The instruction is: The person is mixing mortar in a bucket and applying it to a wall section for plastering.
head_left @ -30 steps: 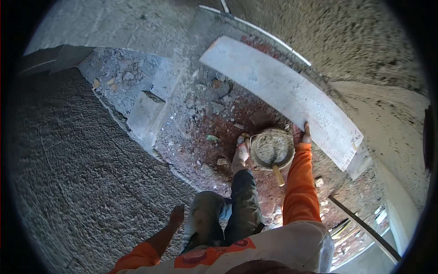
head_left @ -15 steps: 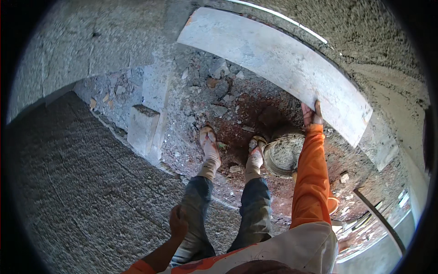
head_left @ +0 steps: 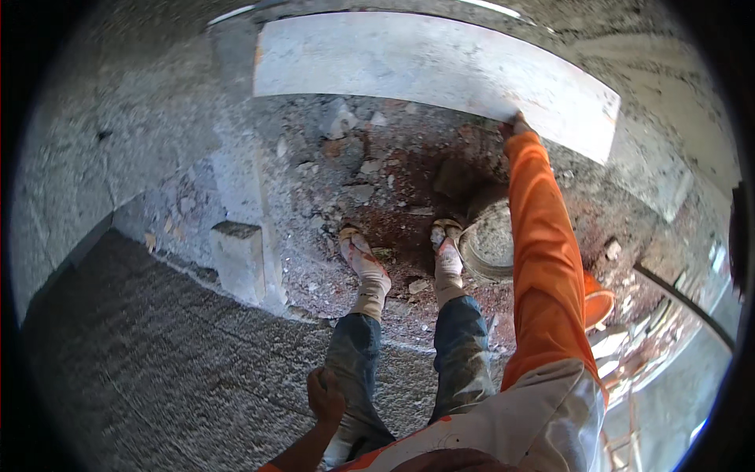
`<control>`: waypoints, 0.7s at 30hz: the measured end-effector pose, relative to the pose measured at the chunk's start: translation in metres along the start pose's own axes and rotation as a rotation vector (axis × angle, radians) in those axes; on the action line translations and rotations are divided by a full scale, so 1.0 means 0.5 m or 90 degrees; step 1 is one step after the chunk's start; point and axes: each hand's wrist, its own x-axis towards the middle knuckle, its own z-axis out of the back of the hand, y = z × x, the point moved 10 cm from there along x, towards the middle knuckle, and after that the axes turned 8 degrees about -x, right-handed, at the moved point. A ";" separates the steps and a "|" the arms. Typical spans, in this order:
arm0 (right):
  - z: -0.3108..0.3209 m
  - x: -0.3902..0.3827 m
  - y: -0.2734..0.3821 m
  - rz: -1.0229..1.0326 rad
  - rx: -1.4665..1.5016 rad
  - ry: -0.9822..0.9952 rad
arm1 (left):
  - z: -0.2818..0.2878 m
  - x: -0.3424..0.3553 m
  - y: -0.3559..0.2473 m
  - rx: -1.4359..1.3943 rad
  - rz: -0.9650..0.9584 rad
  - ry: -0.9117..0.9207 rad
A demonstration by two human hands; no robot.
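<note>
A long, flat pale board (head_left: 425, 67) with a smudged face stretches across the far side, along a rough grey surface. My right hand (head_left: 517, 124), at the end of an outstretched orange sleeve, grips its near edge right of the middle, thumb over the face. The fingers behind that edge are mostly hidden. Beside my left leg hangs my left hand (head_left: 325, 396), its fingers curled closed and nothing visible in them. A bucket (head_left: 489, 240) holding grey material stands by my right foot, partly covered by my right forearm.
Broken rubble (head_left: 342, 122) and reddish dirt lie between my feet and the board. A pale block (head_left: 237, 263) stands at left, beside rough grey concrete (head_left: 157, 354). At right are an orange container (head_left: 598, 300) and a dark curved bar (head_left: 684, 303).
The view has shifted, and the board now appears more level and farther left. My right arm reaches farther out, still at the board's near edge. My left hand stays curled by my leg.
</note>
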 end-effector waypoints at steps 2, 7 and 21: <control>-0.030 -0.033 -0.020 -0.016 0.040 -0.050 | 0.011 0.010 0.013 0.000 0.003 0.003; -0.060 -0.082 -0.041 -0.015 0.002 -0.010 | 0.048 0.014 0.016 -0.004 0.017 -0.018; -0.061 -0.066 -0.016 -0.026 -0.137 0.110 | 0.023 0.049 -0.066 0.115 -0.127 0.023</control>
